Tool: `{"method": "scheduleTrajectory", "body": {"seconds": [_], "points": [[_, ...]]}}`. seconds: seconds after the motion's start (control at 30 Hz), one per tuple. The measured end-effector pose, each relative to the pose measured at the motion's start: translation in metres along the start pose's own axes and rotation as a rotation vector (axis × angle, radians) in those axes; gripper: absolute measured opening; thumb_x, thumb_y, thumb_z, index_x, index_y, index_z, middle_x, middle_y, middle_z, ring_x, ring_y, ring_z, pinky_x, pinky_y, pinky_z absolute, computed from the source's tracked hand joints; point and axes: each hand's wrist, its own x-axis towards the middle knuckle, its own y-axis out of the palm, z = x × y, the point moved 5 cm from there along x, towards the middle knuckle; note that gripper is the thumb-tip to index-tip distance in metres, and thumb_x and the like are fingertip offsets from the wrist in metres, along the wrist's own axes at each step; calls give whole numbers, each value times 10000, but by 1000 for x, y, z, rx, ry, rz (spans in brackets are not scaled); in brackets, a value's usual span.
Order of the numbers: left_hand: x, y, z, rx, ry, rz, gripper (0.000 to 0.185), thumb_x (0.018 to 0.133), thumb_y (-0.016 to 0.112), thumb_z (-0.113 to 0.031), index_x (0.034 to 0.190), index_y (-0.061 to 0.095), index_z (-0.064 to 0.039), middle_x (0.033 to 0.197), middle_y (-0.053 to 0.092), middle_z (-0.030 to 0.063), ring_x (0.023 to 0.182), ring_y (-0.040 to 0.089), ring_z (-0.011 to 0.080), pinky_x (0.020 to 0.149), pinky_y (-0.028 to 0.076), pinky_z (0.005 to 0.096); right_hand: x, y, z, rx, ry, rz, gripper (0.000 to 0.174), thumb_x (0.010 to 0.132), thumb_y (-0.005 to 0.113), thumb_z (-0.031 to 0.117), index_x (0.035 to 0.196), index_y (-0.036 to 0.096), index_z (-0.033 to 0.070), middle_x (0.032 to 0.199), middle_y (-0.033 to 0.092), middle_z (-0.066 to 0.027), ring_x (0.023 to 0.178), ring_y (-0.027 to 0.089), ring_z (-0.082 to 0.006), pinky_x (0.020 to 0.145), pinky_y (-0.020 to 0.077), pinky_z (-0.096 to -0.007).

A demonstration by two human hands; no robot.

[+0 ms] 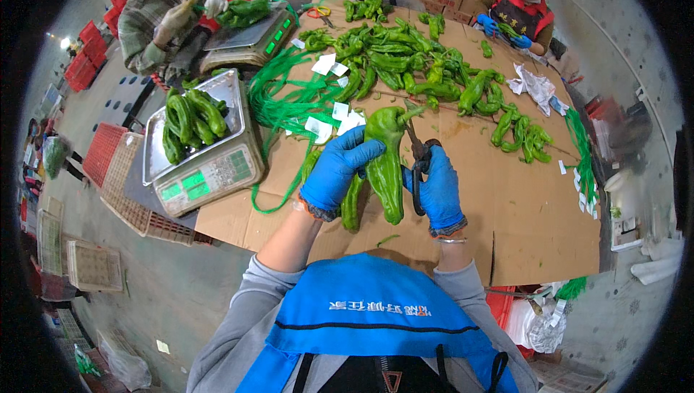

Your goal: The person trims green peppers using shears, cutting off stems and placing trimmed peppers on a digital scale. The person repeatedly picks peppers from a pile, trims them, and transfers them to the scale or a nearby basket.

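My left hand [342,168], in a blue glove, grips a large green pepper [386,168] with its stem pointing up and to the right. Another green pepper [352,204] hangs just below that hand, partly hidden by it. In my blue-gloved right hand [440,190] is a pair of dark scissors [417,149], its blades beside the stem of the held pepper. Whether the blades touch the stem I cannot tell. A cardboard-covered table [466,252] lies beneath both hands. On it, beyond them, spreads a pile of green peppers [398,49].
To the left, a digital scale [211,176] carries several peppers on its metal pan. Green mesh net bags [287,89] with white tags lie beside it. A second scale [246,41] stands farther back. Orange-handled scissors [320,12] rest near the far edge. Three people work around the table.
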Motion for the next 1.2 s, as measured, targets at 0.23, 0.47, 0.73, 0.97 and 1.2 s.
{"method": "scheduleTrajectory", "body": {"seconds": [0.23,0.47,0.73,0.97,1.2], "points": [[-3,-1,-7,9,-32,-29,347,881,616,-155,1197,574,-19,1053,643,32,919,610,121,806,481,266,-5,8,-10,141,166,69,285,834,726,262,898,551,47,663,582,-73,562,568,-180,546,463,-333],[4,-10,-15,5,34,-236,275,901,634,-287,1054,649,-59,776,607,-37,582,461,35,519,337,197,-29,36,-6,1098,453,464,357,927,581,372,1019,585,27,840,677,-114,625,620,-159,544,490,-269],[7,-11,-8,-191,92,-206,347,968,520,-377,1034,639,-58,712,548,-30,589,450,54,526,340,208,-34,59,-2,1447,379,711,447,903,592,312,1225,528,8,878,680,-142,645,630,-182,526,486,-265],[-1,-2,-18,-17,130,-171,341,933,583,-324,1136,612,-52,842,607,-23,683,501,55,585,369,208,-37,60,-10,1627,509,696,404,905,584,277,1207,545,12,904,663,-133,640,614,-184,534,472,-269],[2,-8,-10,-16,59,-91,422,910,617,-261,1261,552,-35,1065,639,4,821,554,64,671,417,218,-40,57,-3,1671,492,651,408,906,591,307,1182,552,10,933,663,-150,708,642,-223,595,520,-294]]}}
